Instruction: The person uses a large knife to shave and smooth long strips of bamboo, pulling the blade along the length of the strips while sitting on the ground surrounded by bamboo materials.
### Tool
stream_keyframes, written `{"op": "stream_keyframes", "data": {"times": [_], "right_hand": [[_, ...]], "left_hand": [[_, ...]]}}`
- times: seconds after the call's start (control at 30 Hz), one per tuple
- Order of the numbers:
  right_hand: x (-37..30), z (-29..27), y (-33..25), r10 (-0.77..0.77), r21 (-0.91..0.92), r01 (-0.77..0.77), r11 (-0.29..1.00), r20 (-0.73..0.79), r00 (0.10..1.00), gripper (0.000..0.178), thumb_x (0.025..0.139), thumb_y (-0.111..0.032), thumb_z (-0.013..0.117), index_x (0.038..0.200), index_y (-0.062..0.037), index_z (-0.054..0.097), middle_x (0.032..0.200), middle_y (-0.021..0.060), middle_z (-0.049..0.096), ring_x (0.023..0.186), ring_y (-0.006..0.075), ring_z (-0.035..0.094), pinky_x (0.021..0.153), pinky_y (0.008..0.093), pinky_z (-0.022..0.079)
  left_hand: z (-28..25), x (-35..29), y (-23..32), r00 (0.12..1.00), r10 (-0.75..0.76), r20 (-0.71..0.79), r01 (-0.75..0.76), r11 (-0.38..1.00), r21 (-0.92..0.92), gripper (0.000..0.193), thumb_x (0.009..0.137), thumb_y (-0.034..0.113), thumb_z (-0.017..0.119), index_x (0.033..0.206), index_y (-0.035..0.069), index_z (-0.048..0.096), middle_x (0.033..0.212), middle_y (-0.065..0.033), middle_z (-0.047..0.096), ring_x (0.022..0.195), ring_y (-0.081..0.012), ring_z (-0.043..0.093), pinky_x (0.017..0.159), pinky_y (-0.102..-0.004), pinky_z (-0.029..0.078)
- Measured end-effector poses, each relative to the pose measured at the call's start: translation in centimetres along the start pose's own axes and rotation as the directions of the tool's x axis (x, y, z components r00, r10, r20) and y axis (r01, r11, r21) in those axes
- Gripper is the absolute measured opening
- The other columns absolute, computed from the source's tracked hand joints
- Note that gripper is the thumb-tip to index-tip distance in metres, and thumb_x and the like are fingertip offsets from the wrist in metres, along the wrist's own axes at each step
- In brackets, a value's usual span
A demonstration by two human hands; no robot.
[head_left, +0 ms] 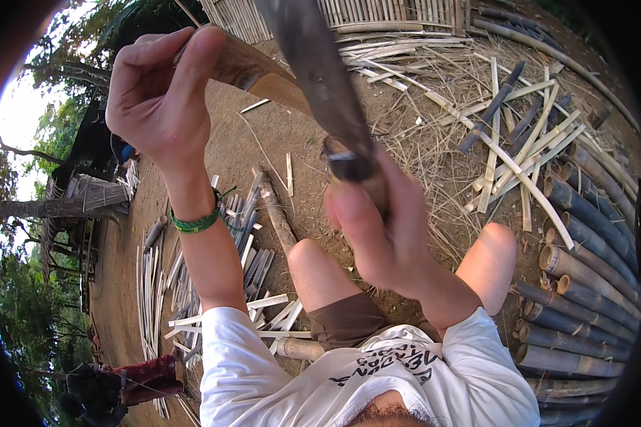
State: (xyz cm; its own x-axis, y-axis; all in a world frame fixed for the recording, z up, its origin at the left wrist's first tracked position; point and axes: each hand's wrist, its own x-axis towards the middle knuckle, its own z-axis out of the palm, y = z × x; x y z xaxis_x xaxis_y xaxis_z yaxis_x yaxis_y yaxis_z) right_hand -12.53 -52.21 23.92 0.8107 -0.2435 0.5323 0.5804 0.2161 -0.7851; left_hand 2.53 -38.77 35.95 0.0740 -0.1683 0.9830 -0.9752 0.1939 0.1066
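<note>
My right hand [395,231] is wrapped round the handle of a large broad-bladed knife [320,71], with a dark metal collar where blade meets grip. The blade points up and away, leaning left, and its tip runs out of the top of the view. At the upper left my left hand [157,99] pinches the end of a brown bamboo strip [274,85] between thumb and fingers. That strip slants down to the right and passes behind the blade. Whether the edge touches it, I cannot tell.
Split bamboo strips [253,263] lie heaped beside my left knee. More pale strips [502,153] cross each other at the right, near stacked bamboo poles [584,341]. A thin log [274,206] rests on the dirt. A bamboo fence [238,18] stands ahead.
</note>
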Motion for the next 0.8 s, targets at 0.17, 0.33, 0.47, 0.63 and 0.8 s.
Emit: {"op": "stream_keyframes", "data": {"times": [0.17, 0.33, 0.47, 0.63, 0.8], "right_hand": [[0.1, -1.1, 0.6, 0.175, -0.057, -0.170, 0.984, 0.076, 0.982, 0.043, 0.097, -0.043, 0.058, 0.093, -0.0001, 0.057, 0.058, 0.0018, 0.052, 0.052, 0.0087, 0.050, 0.049, 0.0281, 0.038], [-0.4, -1.3, 0.9, 0.091, -0.165, -0.090, 0.982, -0.001, 0.996, 0.045, 0.096, -0.044, 0.058, 0.090, 0.0001, 0.059, 0.056, 0.0043, 0.052, 0.051, 0.0122, 0.051, 0.048, 0.0317, 0.038], [-1.0, -2.6, 2.3, 0.239, -0.175, -0.235, 0.956, 0.003, 0.971, 0.044, 0.094, -0.042, 0.060, 0.084, -0.0002, 0.055, 0.055, 0.0092, 0.054, 0.048, 0.0239, 0.056, 0.048, 0.0367, 0.040], [-1.4, -2.3, 0.1, 0.160, -0.318, -0.141, 0.938, 0.034, 0.987, 0.046, 0.095, -0.044, 0.058, 0.083, 0.0010, 0.057, 0.055, 0.0101, 0.054, 0.050, 0.0270, 0.058, 0.049, 0.0399, 0.043], [-2.6, -4.7, 5.3, 0.441, -0.262, -0.434, 0.862, -0.033, 0.897, 0.044, 0.097, -0.042, 0.056, 0.078, -0.0023, 0.056, 0.057, 0.0032, 0.053, 0.051, 0.0150, 0.050, 0.049, 0.0342, 0.038]], "left_hand": [[0.2, 0.1, -0.4, 1.000, 0.009, 0.003, -0.009, 1.000, 0.010, 0.018, 0.079, -0.011, 0.076, 0.092, -0.006, 0.064, 0.087, -0.0093, 0.068, 0.078, -0.0092, 0.065, 0.071, -0.0196, 0.053], [1.8, -0.2, 0.4, 1.000, -0.011, 0.010, 0.011, 1.000, 0.000, 0.018, 0.079, -0.010, 0.076, 0.092, -0.005, 0.065, 0.086, -0.0087, 0.069, 0.078, -0.0090, 0.065, 0.071, -0.0197, 0.054], [1.9, 0.1, 0.1, 1.000, -0.005, -0.025, 0.005, 1.000, 0.001, 0.019, 0.078, -0.009, 0.078, 0.092, -0.005, 0.065, 0.086, -0.0089, 0.069, 0.078, -0.0090, 0.065, 0.071, -0.0195, 0.053], [1.0, -0.7, 0.5, 0.999, -0.010, -0.044, 0.012, 0.999, 0.043, 0.020, 0.077, -0.010, 0.078, 0.091, -0.004, 0.065, 0.086, -0.0090, 0.069, 0.077, -0.0092, 0.064, 0.071, -0.0188, 0.051], [0.8, -1.4, 0.1, 0.997, -0.047, -0.059, 0.052, 0.995, 0.082, 0.017, 0.079, -0.008, 0.077, 0.089, -0.003, 0.064, 0.087, -0.0101, 0.069, 0.076, -0.0094, 0.062, 0.072, -0.0209, 0.051]]}}
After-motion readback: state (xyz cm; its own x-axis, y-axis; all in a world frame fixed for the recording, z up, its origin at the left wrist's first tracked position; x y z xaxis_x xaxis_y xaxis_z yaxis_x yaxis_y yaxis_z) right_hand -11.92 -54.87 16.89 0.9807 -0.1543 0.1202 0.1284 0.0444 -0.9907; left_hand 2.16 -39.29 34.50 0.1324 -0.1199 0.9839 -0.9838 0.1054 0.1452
